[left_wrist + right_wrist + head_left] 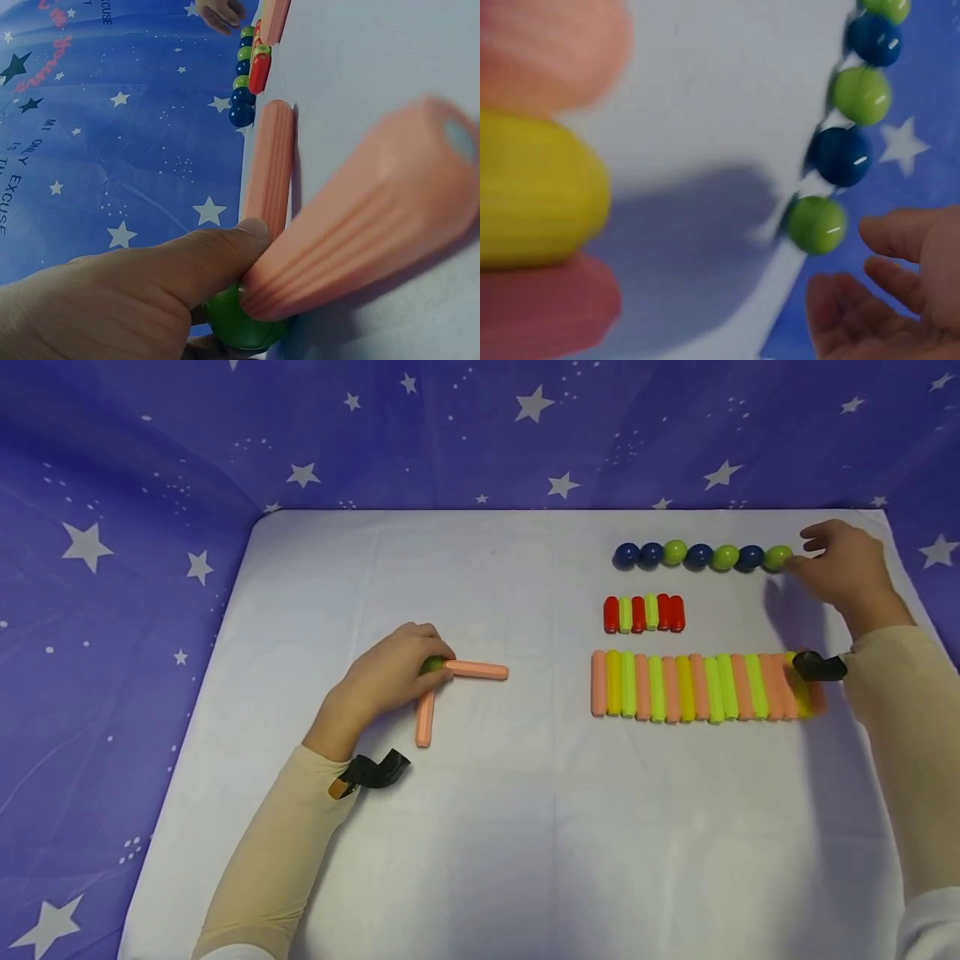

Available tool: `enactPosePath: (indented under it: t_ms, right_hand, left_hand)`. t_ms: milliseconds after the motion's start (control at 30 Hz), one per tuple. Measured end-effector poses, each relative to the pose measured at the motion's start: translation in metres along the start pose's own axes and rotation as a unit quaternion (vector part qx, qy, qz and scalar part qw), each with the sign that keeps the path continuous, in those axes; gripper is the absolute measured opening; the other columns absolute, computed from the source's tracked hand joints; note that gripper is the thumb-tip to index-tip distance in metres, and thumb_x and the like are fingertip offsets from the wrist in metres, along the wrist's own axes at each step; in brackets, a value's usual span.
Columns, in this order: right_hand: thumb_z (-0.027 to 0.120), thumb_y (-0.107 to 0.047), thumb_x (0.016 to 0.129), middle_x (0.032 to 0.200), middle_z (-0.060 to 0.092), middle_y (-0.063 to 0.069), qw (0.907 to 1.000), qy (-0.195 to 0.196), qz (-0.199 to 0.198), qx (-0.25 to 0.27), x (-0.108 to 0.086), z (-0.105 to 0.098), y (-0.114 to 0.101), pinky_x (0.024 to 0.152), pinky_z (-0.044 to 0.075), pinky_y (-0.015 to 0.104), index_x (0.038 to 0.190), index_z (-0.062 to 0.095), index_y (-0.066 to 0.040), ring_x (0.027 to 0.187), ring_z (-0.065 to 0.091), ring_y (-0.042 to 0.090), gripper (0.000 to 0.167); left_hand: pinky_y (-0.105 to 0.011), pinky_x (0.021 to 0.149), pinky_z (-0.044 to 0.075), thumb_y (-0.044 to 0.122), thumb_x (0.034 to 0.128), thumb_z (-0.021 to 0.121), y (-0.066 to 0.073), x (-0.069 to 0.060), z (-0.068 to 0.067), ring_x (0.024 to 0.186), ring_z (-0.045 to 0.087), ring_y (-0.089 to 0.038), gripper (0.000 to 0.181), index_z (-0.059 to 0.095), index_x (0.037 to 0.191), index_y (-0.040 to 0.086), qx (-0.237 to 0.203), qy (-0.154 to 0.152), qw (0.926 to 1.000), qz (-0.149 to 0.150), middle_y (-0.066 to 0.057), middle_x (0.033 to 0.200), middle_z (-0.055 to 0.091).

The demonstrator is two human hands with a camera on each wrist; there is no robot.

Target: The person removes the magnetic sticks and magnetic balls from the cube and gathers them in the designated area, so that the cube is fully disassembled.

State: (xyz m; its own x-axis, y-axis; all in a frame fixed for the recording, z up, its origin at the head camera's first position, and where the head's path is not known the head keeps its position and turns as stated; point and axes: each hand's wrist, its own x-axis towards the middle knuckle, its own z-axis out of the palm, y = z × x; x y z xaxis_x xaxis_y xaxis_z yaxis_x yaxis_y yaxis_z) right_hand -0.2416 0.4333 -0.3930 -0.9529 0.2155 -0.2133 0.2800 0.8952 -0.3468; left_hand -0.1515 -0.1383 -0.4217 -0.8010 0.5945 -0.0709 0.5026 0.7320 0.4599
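My left hand (390, 672) grips a green ball (244, 319) at the corner where two salmon-coloured ribbed sticks meet. One stick (480, 670) points right from the ball; the other stick (424, 718) points toward the front of the table. The thumb lies across the ball and the base of a stick in the left wrist view. At the back right my right hand (851, 564) hovers with fingers apart beside the green end ball (817, 225) of a row of balls. In the right wrist view a gap shows between its fingers and that ball.
The row of dark blue and green balls (699, 557) runs along the back. In front lie short red and yellow-green sticks (637, 614), then a longer row of salmon, yellow and yellow-green sticks (678, 687). A star-printed purple cloth (450, 435) rises behind the white table (480, 860).
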Motion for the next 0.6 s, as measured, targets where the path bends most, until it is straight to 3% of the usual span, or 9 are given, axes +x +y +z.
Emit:
enactPosePath:
  t_ms: [167, 300, 467, 533, 600]
  right_hand:
    - [0.052, -0.023, 0.094, 0.139, 0.043, 0.031, 0.9947, 0.085, -0.056, 0.008, -0.045, 0.001, -0.026, 0.085, 0.04, 0.057, 0.145, 0.037, 0.004, 0.118, 0.047, 0.049, 0.061]
    - [0.057, -0.019, 0.092, 0.126, 0.05, 0.03, 0.9802, 0.135, -0.143, 0.016, -0.09, 0.019, -0.061, 0.08, 0.04, 0.054, 0.138, 0.048, 0.003, 0.104, 0.051, 0.046, 0.052]
    - [0.064, -0.016, 0.091, 0.124, 0.053, 0.023, 0.9606, 0.099, -0.259, 0.014, -0.157, 0.059, -0.114, 0.083, 0.045, 0.056, 0.133, 0.053, 0.0, 0.104, 0.051, 0.04, 0.046]
    - [0.067, -0.016, 0.09, 0.12, 0.057, 0.018, 0.9461, 0.064, -0.318, 0.0, -0.185, 0.075, -0.137, 0.084, 0.047, 0.053, 0.132, 0.054, -0.002, 0.105, 0.052, 0.036, 0.046]
    - [0.069, -0.019, 0.089, 0.118, 0.06, 0.012, 0.9253, 0.016, -0.379, -0.013, -0.212, 0.091, -0.159, 0.088, 0.047, 0.049, 0.131, 0.056, -0.004, 0.108, 0.053, 0.03, 0.047]
  left_hand:
    - [-0.034, 0.078, 0.043, 0.023, 0.09, 0.072, 0.002, -0.001, -0.001, 0.086, 0.053, -0.02, 0.022, 0.073, 0.108, 0.01, 0.011, -0.001, 0.9999, -0.004, 0.001, 0.094, 0.061]
    - [-0.034, 0.073, 0.044, 0.025, 0.0906, 0.071, 0.006, -0.002, -0.002, 0.078, 0.053, -0.019, 0.022, 0.073, 0.107, 0.01, 0.014, -0.005, 0.9996, -0.025, 0.0, 0.091, 0.06]
    - [-0.034, 0.067, 0.042, 0.029, 0.0908, 0.069, 0.013, -0.002, -0.002, 0.073, 0.051, -0.018, 0.024, 0.072, 0.105, 0.011, 0.022, -0.021, 0.9985, -0.046, 0.001, 0.088, 0.06]
    - [-0.033, 0.065, 0.041, 0.032, 0.09, 0.068, 0.016, -0.001, 0.0, 0.073, 0.051, -0.018, 0.025, 0.072, 0.103, 0.011, 0.025, -0.029, 0.9982, -0.046, 0.001, 0.086, 0.059]
    - [-0.033, 0.063, 0.041, 0.033, 0.0889, 0.068, 0.019, -0.001, 0.001, 0.072, 0.05, -0.018, 0.024, 0.072, 0.099, 0.012, 0.023, -0.034, 0.9982, -0.043, 0.001, 0.083, 0.059]
